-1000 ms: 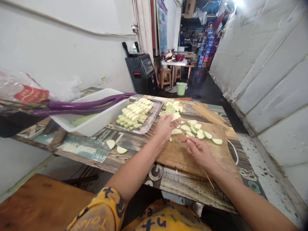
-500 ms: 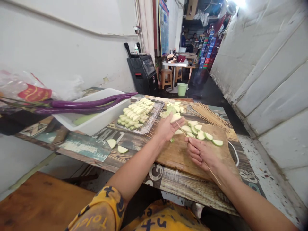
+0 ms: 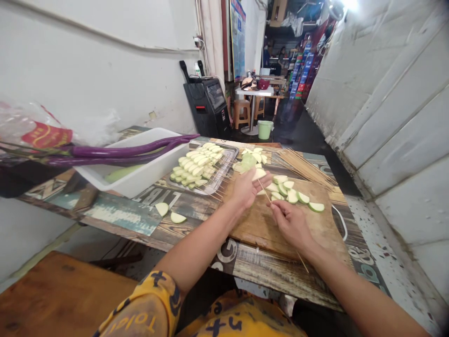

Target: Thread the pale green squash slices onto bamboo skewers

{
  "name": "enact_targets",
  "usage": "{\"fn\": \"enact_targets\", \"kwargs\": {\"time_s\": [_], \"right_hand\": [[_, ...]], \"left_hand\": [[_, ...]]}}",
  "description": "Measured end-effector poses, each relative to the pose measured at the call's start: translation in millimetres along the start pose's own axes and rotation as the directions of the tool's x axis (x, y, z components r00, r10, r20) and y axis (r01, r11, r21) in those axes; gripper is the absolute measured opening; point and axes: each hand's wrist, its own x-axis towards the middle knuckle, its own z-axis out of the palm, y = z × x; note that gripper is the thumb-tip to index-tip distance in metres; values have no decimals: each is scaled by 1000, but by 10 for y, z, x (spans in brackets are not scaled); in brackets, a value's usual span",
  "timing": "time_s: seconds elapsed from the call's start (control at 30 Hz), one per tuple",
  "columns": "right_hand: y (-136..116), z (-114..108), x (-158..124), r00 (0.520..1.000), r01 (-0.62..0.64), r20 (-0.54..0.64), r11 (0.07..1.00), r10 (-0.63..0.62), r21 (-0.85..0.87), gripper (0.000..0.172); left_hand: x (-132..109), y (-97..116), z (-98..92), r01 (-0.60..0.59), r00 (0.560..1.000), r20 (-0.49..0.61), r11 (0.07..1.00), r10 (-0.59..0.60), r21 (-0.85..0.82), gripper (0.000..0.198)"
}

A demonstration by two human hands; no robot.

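My left hand (image 3: 245,188) pinches a pale green vegetable slice (image 3: 258,173) over the wooden cutting board (image 3: 259,224). My right hand (image 3: 290,223) grips a thin bamboo skewer (image 3: 266,194) whose tip runs up into that slice. More green-edged slices (image 3: 293,193) lie on the board just beyond my right hand. A metal tray (image 3: 229,158) at the left of the board holds several skewered slices (image 3: 196,167).
A bundle of bamboo skewers (image 3: 304,167) lies at the board's far right. A white tub (image 3: 140,180) carries long purple eggplants (image 3: 122,152). Two loose slices (image 3: 168,213) lie on the table. A black machine (image 3: 208,105), stools and a green bucket (image 3: 264,128) stand farther back.
My right hand has slid the skewer forward and up into the slice that my left hand holds. My left hand shifted slightly right and nearer.
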Motion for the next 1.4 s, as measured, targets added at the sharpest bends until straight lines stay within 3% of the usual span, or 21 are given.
{"fn": "enact_targets", "kwargs": {"time_s": [0.07,0.17,0.3,0.4,0.5,0.63,0.73,0.83,0.9,0.97,1.03,1.13,1.23,1.33,1.4], "right_hand": [[-37,8,6,988,-135,105,968,114,212,27],[-89,16,8,930,-352,282,794,236,496,28],[-98,-26,25,841,-532,493,514,226,673,23],[-74,-59,45,818,-568,540,420,198,707,21],[-65,-54,47,846,-528,484,491,225,694,22],[-73,-23,28,934,-353,237,787,267,506,25],[-66,-19,17,989,-149,56,955,140,256,25],[-41,-13,7,999,8,-45,999,-6,51,24],[-28,0,2,998,19,-58,999,-17,28,23],[-30,13,-1,999,-51,6,989,51,141,21],[-48,15,5,977,-204,141,910,163,361,21],[-76,-12,30,883,-460,401,628,246,628,21],[-79,-58,64,824,-562,528,408,204,720,18],[-70,-75,76,819,-572,543,344,186,745,17],[-74,-60,61,830,-554,518,404,204,728,18]], "left_hand": [[-14,13,9,8,1000,10,1000,-8,-2,15],[-34,30,23,13,1000,23,1000,-13,-2,16],[-59,49,46,17,998,62,1000,-16,-14,18],[-74,64,63,25,996,87,999,-23,-20,19],[-81,67,70,20,996,90,1000,-19,-18,19],[-85,41,70,5,995,99,1000,-5,0,18],[-92,5,70,-12,993,117,1000,10,13,18],[-97,-25,69,-24,992,122,1000,23,7,18],[-93,-35,67,-20,993,114,1000,20,-1,18],[-87,-35,66,-11,994,106,1000,11,-6,18],[-82,-26,65,4,994,108,1000,-4,-7,18],[-84,-10,66,23,993,120,1000,-20,-19,19],[-94,0,71,36,991,133,998,-30,-42,20],[-103,2,80,49,989,140,997,-41,-59,21],[-108,0,88,46,990,137,997,-37,-61,21]]}}
